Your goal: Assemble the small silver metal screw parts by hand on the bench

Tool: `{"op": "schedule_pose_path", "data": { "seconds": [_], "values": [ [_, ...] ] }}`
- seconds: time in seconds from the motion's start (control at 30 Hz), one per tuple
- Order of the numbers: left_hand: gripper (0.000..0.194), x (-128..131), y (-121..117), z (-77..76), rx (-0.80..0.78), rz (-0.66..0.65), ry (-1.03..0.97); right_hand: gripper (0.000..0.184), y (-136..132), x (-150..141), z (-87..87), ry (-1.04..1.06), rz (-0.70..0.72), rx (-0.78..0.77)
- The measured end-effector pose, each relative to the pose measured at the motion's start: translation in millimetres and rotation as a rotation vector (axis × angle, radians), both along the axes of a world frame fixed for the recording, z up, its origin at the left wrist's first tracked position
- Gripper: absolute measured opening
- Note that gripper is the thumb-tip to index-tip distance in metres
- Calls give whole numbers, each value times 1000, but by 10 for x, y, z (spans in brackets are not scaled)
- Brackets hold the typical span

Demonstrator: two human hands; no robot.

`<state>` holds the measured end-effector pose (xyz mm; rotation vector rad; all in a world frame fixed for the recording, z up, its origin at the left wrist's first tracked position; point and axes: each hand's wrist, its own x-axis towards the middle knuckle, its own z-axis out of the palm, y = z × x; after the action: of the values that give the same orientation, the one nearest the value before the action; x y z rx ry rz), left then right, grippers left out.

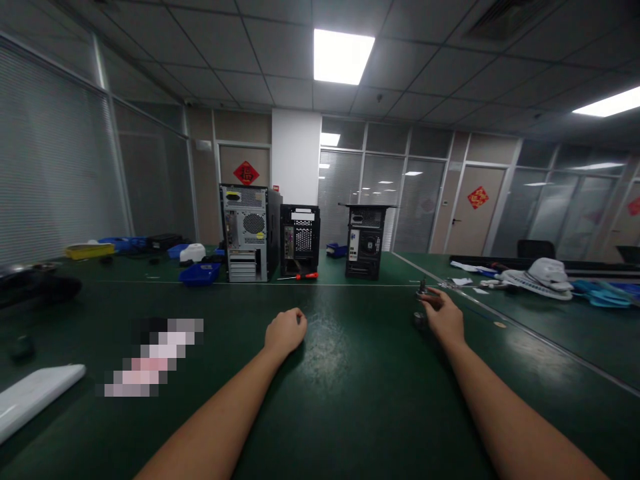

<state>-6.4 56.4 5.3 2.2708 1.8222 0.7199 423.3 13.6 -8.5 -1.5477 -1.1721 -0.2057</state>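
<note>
My right hand (445, 319) reaches out over the green table (350, 413). Between its thumb and fingers is a small metal part (423, 289) with a thin upright tip; its exact kind is too small to make out. Just below that part, beside the hand, lies a small dark round piece (419, 321). My left hand (286, 331) rests on the table nearer the middle, fingers curled into a fist. Whatever that fist may hold is hidden.
Three computer cases, a tall one (250, 230), a middle one (300, 233) and a right one (366, 243), stand at the back. A red screwdriver (306, 275) and blue tray (200, 274) lie there. White caps (547, 277) are at right, a white object (37, 397) at left.
</note>
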Motion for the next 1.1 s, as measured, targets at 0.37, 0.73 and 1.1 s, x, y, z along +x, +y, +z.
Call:
{"op": "schedule_pose_path", "data": {
  "seconds": [0.37, 0.73, 1.1],
  "values": [
    [34, 5, -37, 23, -9, 11, -3, 60, -23, -5, -17, 53, 62, -96],
    [33, 27, -9, -15, 15, 35, 21, 57, 7, 54, -86, 42, 73, -111],
    [33, 41, -35, 11, 13, 28, 25, 55, 7, 64, -84, -3, 101, -185]
  ]
}}
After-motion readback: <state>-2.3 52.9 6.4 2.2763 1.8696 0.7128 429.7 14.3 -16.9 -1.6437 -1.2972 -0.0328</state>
